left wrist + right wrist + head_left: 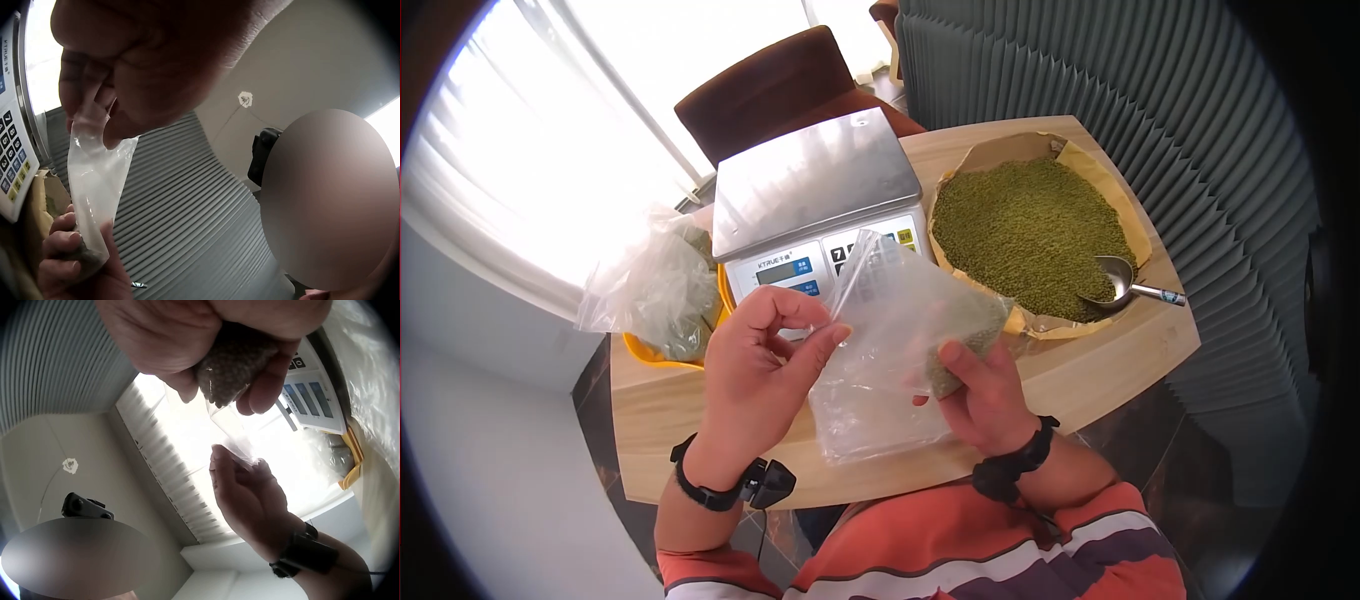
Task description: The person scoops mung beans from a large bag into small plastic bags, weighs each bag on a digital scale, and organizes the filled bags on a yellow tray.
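My left hand [760, 365] pinches the top edge of a clear zip bag [878, 318] between thumb and forefinger. At the bag's lower end, my right hand [990, 398] grips the bulge of mung beans [962, 345], thumb on the near side. The bag hangs slanted between both hands, its upper part thin and without beans. In the left wrist view the bag [100, 169] stretches from the left hand down to the right fingers. In the right wrist view the beans [231, 369] bulge between the right thumb and fingers.
Behind the bag stands a digital scale [810, 185]. An open paper sack [1135, 225] of mung beans, with a metal scoop [1118, 282] in it, is at right. A yellow basket [645, 352] with filled bags [670, 290] sits left. Clear plastic [865, 430] lies on the table beneath my hands.
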